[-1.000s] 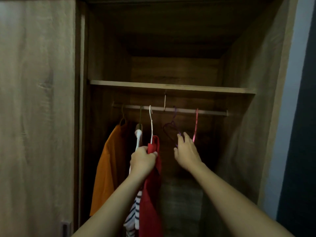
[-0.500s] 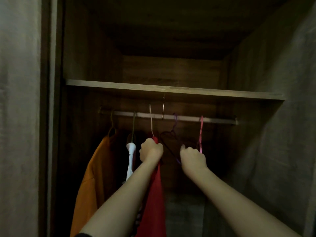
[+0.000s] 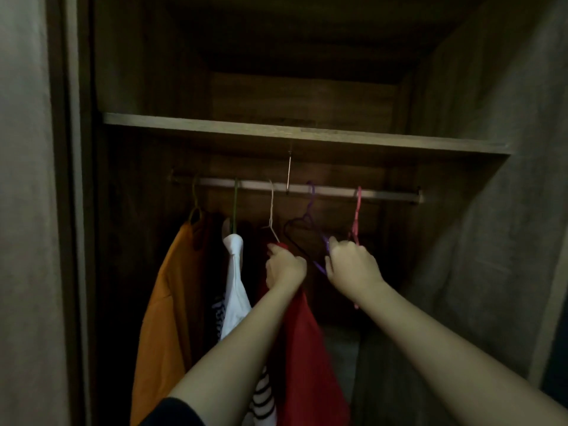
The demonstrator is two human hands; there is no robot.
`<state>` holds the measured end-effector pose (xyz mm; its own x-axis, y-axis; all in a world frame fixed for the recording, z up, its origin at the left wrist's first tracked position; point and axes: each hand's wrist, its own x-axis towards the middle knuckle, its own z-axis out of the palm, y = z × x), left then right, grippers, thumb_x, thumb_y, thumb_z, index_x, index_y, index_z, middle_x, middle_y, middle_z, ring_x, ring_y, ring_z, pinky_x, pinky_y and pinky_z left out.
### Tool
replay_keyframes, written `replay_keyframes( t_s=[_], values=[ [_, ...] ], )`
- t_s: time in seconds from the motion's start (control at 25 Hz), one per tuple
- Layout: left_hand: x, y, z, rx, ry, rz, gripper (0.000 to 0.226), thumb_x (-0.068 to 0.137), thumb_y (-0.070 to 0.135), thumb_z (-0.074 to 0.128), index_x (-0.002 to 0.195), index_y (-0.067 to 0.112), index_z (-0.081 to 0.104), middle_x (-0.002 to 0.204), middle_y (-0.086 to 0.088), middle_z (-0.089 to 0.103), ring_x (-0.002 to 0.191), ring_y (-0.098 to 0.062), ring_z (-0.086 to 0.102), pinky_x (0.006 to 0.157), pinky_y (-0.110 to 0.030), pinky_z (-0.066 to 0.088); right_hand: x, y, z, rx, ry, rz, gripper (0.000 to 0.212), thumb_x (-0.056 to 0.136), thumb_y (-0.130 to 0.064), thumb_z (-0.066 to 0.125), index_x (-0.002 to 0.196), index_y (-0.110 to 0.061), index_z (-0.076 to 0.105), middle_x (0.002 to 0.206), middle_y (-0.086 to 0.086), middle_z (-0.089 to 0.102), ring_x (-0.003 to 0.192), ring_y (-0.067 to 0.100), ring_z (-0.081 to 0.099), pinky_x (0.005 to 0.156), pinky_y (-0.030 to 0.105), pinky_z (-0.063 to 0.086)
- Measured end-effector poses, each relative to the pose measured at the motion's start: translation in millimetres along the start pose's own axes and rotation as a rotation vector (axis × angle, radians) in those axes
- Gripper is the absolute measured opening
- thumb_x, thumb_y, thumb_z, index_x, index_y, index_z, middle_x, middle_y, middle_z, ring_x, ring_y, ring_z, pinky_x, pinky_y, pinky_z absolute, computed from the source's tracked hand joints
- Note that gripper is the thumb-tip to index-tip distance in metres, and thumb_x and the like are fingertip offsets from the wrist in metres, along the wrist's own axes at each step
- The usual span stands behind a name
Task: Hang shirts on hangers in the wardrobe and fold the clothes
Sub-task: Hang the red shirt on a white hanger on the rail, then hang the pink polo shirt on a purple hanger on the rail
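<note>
Inside the dark wardrobe a metal rail (image 3: 384, 194) carries several hangers. My left hand (image 3: 284, 267) grips the top of a red shirt (image 3: 307, 358) that hangs from a white wire hanger (image 3: 271, 210). My right hand (image 3: 350, 265) holds the lower arm of an empty purple hanger (image 3: 302, 222) hooked on the rail. An empty pink hanger (image 3: 356, 216) hangs just right of that hand. On the left hang an orange shirt (image 3: 166, 302) and a white shirt with black stripes (image 3: 235, 287).
A wooden shelf (image 3: 307, 135) runs above the rail. The wardrobe's side wall (image 3: 479, 210) stands close on the right, and a door panel (image 3: 27, 210) on the left. The rail right of the pink hanger is bare.
The view has moved closer to the rail. My left hand rose with the red shirt. My right hand went from open fingers near the purple hanger to curling round it.
</note>
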<state>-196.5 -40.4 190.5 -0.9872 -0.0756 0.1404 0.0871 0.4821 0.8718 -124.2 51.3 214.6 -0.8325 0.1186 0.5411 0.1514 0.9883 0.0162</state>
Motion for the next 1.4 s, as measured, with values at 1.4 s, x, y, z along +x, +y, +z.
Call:
replay_keyframes(
  t_s=[1.4],
  values=[
    [-364,-512,-474,0.605,0.578,-0.536,0.033,0.091,0.014,0.043,0.121,0.000,0.051,0.118,-0.021,0.059,0.107,-0.035,0.057,0.091,-0.037,0.040,-340,-545,92,0.689,-0.558,-0.896,0.053,0.086,-0.032,0.034,0.124,-0.001,0.051,0.127,0.022,0.051,0.115,0.038,0.048,0.100,0.037,0.033]
  ],
)
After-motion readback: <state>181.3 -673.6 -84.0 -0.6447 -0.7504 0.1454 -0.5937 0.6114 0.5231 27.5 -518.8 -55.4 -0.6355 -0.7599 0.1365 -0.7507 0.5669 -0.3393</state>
